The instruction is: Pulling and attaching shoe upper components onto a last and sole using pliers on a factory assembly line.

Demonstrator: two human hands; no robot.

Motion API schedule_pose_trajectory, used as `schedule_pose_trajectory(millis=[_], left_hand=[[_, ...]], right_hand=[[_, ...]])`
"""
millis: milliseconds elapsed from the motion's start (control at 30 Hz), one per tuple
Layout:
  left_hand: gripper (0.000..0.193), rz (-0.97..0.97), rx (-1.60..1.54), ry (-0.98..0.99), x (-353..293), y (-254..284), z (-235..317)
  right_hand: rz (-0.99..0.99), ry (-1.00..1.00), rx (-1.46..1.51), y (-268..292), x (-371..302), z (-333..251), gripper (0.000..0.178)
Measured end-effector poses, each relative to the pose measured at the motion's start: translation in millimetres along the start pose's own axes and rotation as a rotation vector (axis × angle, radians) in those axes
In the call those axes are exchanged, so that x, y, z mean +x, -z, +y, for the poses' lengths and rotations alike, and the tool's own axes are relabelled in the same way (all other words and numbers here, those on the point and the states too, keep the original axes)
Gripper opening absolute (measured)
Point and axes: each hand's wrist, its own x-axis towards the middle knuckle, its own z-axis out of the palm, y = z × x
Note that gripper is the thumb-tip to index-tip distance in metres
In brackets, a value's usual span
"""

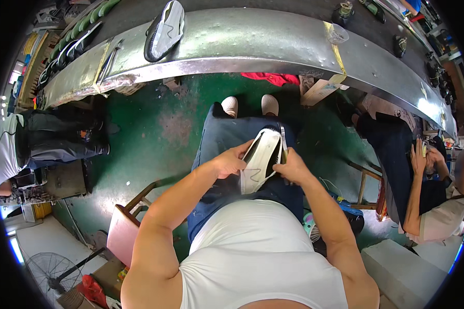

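Note:
A white and light-grey shoe upper (257,167) lies over my lap, its narrower end pointing toward the bench. My left hand (231,160) grips its left edge, thumb and fingers closed on the material. Over at the right edge, my right hand (294,167) is closed around a slim metal tool that looks like pliers (283,138), which runs up along the side of the upper. The fingers of this hand partly hide the tool's handles. On the bench ahead rests another shoe (165,31), grey with a dark edge.
A metal-covered bench (242,38) curves across the front, with a clear plastic cup (337,33) and a thin tool (110,61) on it. One person (62,136) stands at left; another (438,206) sits working at right. A chair (123,232) and a fan (54,280) are at lower left.

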Motion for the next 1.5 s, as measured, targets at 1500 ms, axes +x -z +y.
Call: schedule_pose_trajectory(millis=[1500], left_hand=[[0.064, 0.948, 0.175, -0.127, 52.0, -35.9, -80.7]], right_hand=[[-0.435, 0.072, -0.287, -9.4, -51.9, -20.1, 0.024]])
